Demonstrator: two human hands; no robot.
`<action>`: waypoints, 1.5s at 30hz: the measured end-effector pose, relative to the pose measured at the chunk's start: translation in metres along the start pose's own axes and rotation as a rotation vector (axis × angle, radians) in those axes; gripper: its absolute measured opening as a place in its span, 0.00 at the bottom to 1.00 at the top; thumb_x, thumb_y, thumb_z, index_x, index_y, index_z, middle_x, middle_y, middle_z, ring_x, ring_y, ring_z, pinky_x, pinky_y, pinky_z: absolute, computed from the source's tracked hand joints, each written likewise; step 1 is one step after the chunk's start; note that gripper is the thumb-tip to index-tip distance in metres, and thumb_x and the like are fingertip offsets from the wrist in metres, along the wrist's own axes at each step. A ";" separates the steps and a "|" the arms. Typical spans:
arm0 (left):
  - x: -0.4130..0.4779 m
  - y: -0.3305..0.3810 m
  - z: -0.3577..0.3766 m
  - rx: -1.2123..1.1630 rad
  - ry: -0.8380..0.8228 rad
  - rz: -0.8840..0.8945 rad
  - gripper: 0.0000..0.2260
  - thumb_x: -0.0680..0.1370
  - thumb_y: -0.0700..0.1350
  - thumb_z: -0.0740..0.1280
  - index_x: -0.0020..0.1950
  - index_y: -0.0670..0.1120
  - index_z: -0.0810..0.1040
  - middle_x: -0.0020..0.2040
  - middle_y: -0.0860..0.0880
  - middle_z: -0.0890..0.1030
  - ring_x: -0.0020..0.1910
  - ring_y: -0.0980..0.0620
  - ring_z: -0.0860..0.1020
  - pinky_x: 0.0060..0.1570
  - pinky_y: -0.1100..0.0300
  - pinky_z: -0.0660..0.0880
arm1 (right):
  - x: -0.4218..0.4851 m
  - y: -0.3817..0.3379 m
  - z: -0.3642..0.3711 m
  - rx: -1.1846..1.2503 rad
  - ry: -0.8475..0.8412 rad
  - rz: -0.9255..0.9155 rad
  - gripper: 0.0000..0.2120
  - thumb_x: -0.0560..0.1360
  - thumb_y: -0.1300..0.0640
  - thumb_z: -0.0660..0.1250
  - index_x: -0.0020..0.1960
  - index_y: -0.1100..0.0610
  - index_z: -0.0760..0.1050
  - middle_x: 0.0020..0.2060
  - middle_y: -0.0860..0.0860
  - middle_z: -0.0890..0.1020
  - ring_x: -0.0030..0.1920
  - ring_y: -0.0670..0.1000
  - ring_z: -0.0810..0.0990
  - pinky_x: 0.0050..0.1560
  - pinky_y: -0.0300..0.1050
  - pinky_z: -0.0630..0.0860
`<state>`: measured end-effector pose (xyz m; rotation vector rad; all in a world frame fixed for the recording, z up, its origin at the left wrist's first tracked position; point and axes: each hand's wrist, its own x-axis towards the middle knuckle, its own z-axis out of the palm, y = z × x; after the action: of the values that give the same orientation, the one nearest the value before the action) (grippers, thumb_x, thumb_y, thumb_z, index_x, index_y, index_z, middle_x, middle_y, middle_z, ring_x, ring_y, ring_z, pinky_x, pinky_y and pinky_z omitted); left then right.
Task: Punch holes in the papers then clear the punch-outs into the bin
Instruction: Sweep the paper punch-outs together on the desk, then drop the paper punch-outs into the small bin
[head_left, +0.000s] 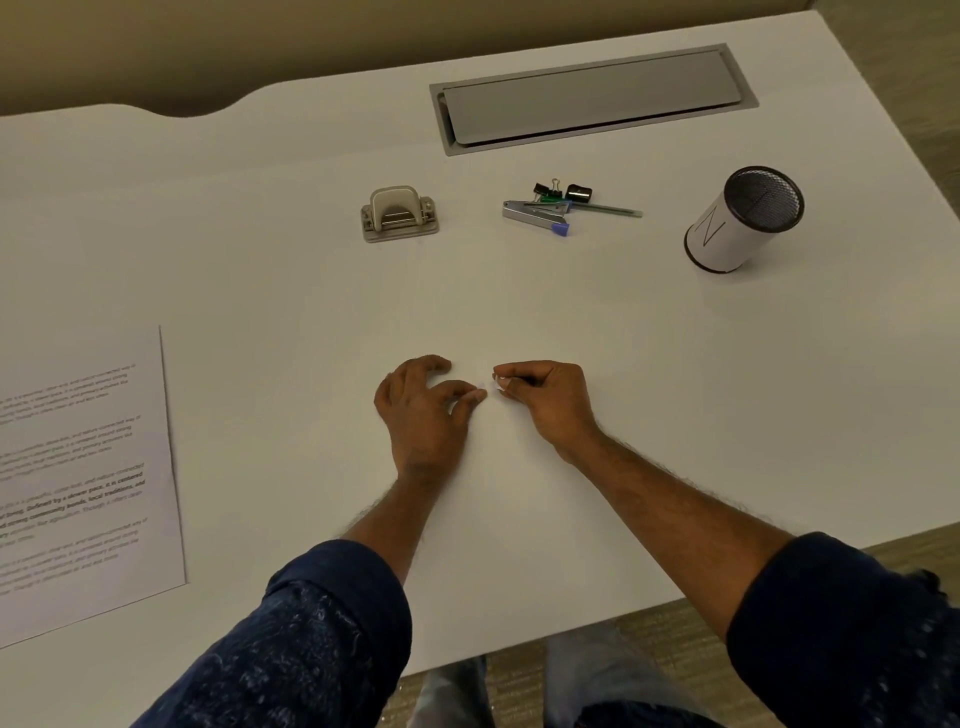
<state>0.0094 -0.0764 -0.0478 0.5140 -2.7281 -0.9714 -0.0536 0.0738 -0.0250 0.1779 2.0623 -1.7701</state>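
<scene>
My left hand rests on the white desk with fingers spread and curled, its fingertips beside tiny white punch-outs. My right hand is curled, with small white paper bits pinched at its fingertips. A beige hole punch stands farther back, well beyond both hands. The printed papers lie flat at the left edge. A mesh cup wrapped in white paper, the bin, stands at the far right.
A stapler, binder clips and a green pen lie in a cluster between punch and bin. A grey cable-tray lid is set into the desk at the back. The desk's near edge runs diagonally at the lower right.
</scene>
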 end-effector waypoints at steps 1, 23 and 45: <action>0.001 0.001 0.000 0.024 -0.028 0.026 0.06 0.75 0.54 0.71 0.43 0.55 0.85 0.55 0.55 0.78 0.61 0.54 0.71 0.64 0.55 0.59 | 0.000 0.000 0.000 0.002 -0.003 0.001 0.09 0.71 0.65 0.73 0.44 0.52 0.85 0.44 0.46 0.86 0.47 0.46 0.85 0.54 0.40 0.80; 0.024 0.056 -0.029 -1.204 -0.246 -0.634 0.06 0.75 0.36 0.71 0.42 0.43 0.87 0.46 0.41 0.86 0.47 0.47 0.86 0.45 0.63 0.80 | -0.016 -0.043 -0.011 0.643 -0.012 0.168 0.08 0.73 0.71 0.68 0.49 0.64 0.82 0.43 0.55 0.86 0.47 0.50 0.85 0.48 0.37 0.81; 0.114 0.264 0.073 -0.945 -0.411 -0.238 0.04 0.74 0.36 0.73 0.48 0.41 0.86 0.41 0.46 0.87 0.41 0.50 0.86 0.42 0.64 0.80 | 0.048 -0.116 -0.204 0.195 0.384 -0.110 0.08 0.72 0.66 0.72 0.50 0.60 0.84 0.42 0.50 0.86 0.47 0.49 0.85 0.55 0.42 0.80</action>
<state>-0.1846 0.1120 0.0738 0.4728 -2.1103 -2.4243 -0.1843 0.2418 0.0839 0.5055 2.1829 -2.1424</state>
